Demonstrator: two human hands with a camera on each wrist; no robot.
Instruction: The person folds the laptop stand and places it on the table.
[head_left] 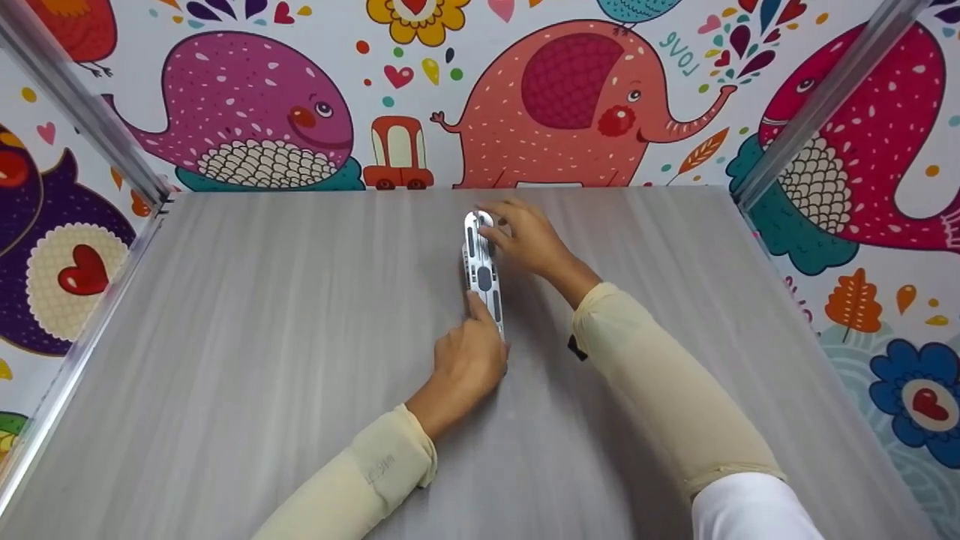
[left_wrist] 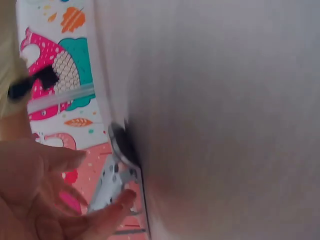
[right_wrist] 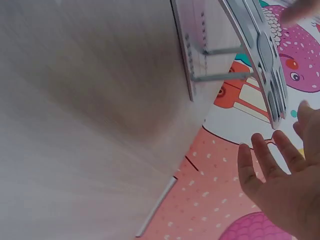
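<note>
A silver folding stand (head_left: 484,279) with dark pads and slots stands on the tabletop in the middle of the head view. The right wrist view shows it raised: thin struts join its slotted upper plate (right_wrist: 264,50) to a perforated base rail. My left hand (head_left: 471,352) grips its near end, with a finger lying along the top. At the far end is my right hand (head_left: 529,238), fingers spread and slightly bent. In the right wrist view those fingers are just off the plate's tip. The left wrist view shows the stand (left_wrist: 105,182) partly hidden behind fingers.
The stand is on a grey wood-grain tabletop (head_left: 300,315). A wall panel printed with cartoon animals (head_left: 247,112) rises along the back edge and sides. Metal corner posts (head_left: 817,112) flank the back corners.
</note>
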